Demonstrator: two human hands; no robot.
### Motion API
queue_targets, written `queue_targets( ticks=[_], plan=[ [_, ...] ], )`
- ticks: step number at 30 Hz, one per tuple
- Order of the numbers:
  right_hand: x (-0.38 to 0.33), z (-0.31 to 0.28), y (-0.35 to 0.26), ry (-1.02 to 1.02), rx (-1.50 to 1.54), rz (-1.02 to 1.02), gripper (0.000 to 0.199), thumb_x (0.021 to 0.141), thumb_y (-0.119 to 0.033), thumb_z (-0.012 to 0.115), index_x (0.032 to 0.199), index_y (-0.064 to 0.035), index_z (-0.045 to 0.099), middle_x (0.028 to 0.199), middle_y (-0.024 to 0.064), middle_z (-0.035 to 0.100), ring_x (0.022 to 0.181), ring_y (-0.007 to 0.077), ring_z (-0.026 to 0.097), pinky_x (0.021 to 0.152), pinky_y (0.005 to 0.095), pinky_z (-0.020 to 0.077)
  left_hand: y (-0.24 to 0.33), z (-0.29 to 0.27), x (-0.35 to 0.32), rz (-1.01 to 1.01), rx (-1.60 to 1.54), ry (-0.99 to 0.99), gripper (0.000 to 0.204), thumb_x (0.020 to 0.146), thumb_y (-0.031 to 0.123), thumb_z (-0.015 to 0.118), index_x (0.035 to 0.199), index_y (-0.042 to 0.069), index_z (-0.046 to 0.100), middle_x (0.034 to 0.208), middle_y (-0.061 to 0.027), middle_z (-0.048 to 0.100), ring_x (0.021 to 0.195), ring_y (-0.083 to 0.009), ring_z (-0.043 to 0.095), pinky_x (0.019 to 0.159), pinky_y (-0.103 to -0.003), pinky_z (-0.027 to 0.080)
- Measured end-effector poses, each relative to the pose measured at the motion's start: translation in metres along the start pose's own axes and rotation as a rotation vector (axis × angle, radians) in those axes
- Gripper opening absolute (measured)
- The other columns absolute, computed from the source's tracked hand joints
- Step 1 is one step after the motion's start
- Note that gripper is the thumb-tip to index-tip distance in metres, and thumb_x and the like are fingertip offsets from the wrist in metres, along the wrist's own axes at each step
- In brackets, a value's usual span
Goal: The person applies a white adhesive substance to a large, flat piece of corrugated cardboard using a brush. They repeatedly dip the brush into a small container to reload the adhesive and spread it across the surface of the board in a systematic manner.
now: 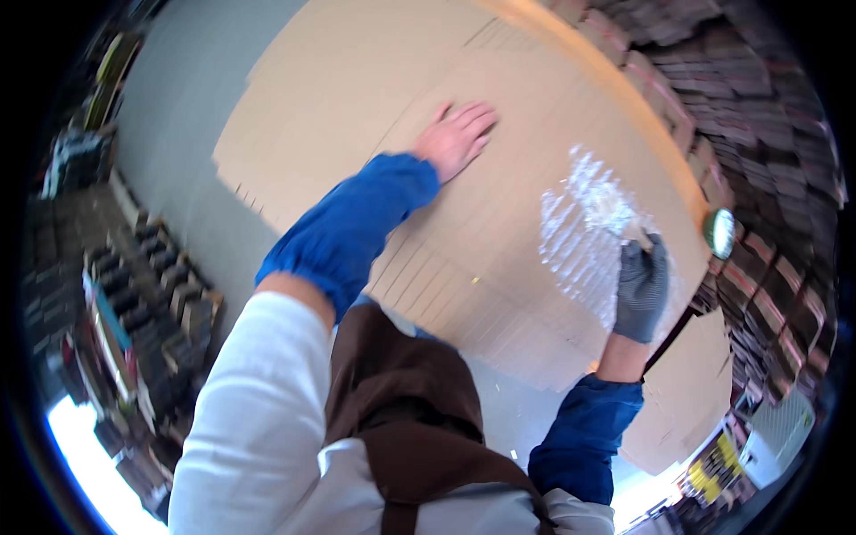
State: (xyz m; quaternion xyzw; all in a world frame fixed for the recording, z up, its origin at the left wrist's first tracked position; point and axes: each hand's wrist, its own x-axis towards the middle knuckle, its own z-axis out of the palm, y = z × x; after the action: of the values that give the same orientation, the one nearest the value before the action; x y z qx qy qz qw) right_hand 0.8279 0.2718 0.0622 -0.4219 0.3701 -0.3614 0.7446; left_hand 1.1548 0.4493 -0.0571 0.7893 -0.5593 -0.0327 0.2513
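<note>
A large sheet of brown cardboard (321, 107) lies spread out in front of me. My left hand (456, 138), bare, rests flat on its middle with the fingers stretched out. At the right, my right hand (642, 285) wears a grey knit glove and is closed round the short handle of a brush (644, 239). The brush head is hard to make out against a shiny, wet-looking white patch (571, 218) of streaks on the cardboard. Ridges show through in that patch.
Bundled stacks of flat cardboard (749, 98) stand beyond the right edge. A round green-rimmed container (720, 234) sits by that edge. More stacked pieces (160, 276) are on the left, beside grey floor (178, 134). A yellow-and-black printed item (713, 465) is at lower right.
</note>
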Motion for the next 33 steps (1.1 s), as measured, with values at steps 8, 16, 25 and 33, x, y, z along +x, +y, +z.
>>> queue_targets(
  ticks=[8, 16, 25, 33],
  plan=[
    [0.005, 0.054, 0.025, 0.083, -0.029, 0.086, 0.024, 0.097, -0.013, 0.057, 0.111, 0.0069, 0.058, 0.102, 0.0178, 0.065, 0.086, 0.0233, 0.068, 0.077, 0.0309, 0.0598, 0.003, -0.012, 0.004, -0.016, -0.002, -0.073, 0.045, 0.097, 0.018, 0.05, 0.141, 0.009, 0.045, 0.147, -0.0088, 0.045, 0.142, -0.0251, 0.034, 0.117, -0.054, 0.021],
    [0.036, 0.114, 0.078, 0.217, 0.051, 0.114, 0.019, 0.096, -0.01, 0.058, 0.109, 0.0036, 0.061, 0.099, 0.0154, 0.068, 0.084, 0.0227, 0.069, 0.073, 0.0312, 0.059, 0.005, -0.021, 0.006, -0.038, -0.03, -0.15, 0.046, 0.095, 0.015, 0.053, 0.14, 0.01, 0.045, 0.148, -0.0073, 0.042, 0.143, -0.0241, 0.032, 0.117, -0.054, 0.02],
    [0.039, 0.132, 0.076, 0.271, -0.211, -0.016, 0.018, 0.095, -0.008, 0.057, 0.107, 0.0041, 0.061, 0.101, 0.0147, 0.067, 0.083, 0.0209, 0.069, 0.074, 0.0314, 0.0595, 0.003, -0.023, 0.009, -0.036, -0.024, -0.164, 0.047, 0.094, 0.017, 0.056, 0.14, 0.011, 0.045, 0.147, -0.0059, 0.042, 0.142, -0.0221, 0.032, 0.116, -0.055, 0.022],
    [0.047, 0.133, 0.08, 0.303, -0.36, -0.077, 0.019, 0.097, -0.01, 0.055, 0.107, 0.0049, 0.062, 0.1, 0.0136, 0.066, 0.086, 0.0203, 0.069, 0.076, 0.0318, 0.0591, 0.002, -0.021, 0.01, -0.029, -0.032, -0.172, 0.047, 0.095, 0.016, 0.056, 0.14, 0.01, 0.045, 0.148, -0.0069, 0.041, 0.143, -0.0233, 0.031, 0.116, -0.055, 0.021]
  ],
)
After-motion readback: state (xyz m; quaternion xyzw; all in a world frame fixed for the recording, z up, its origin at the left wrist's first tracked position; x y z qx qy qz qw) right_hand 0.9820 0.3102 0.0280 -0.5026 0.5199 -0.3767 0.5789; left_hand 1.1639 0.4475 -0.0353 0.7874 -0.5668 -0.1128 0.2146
